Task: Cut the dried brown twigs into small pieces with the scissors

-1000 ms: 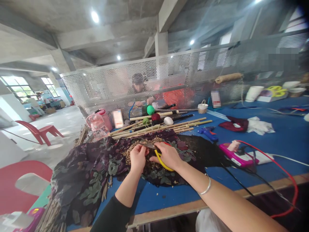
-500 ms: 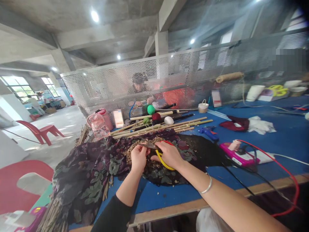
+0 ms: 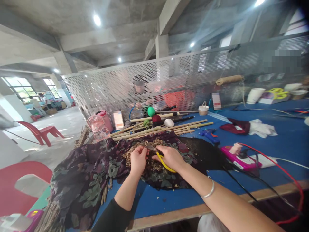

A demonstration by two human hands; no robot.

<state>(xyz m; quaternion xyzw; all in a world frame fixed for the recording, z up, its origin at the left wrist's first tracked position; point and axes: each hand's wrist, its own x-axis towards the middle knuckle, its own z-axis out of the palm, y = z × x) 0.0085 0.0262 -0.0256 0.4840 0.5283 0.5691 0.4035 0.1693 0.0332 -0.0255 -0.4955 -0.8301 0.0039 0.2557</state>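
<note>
Scissors (image 3: 165, 165) in right fingers' (image 3: 162, 149) grip, left fingers (image 3: 140, 150) pinched together near blades (image 3: 152, 148), bare blue tabletop (image 3: 149, 206) along near edge (image 3: 169, 216).

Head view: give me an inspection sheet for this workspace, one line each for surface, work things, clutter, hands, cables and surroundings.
Surface: blue tabletop, partly covered by a dark patterned cloth; small crumbs near the front edge.
Work things: yellow-handled scissors above a pile of dry brown plant bits on the cloth.
Clutter: wooden sticks, a green ball and a blue glue gun.
Hands: right hand grips the scissors; left hand is at the blades, its fingertip contents too small to tell.
Cables: red, black and white ones around the magenta power strip; some cross the front edge.
Surroundings: perforated screen behind, with a person beyond; red chair at left.
</note>
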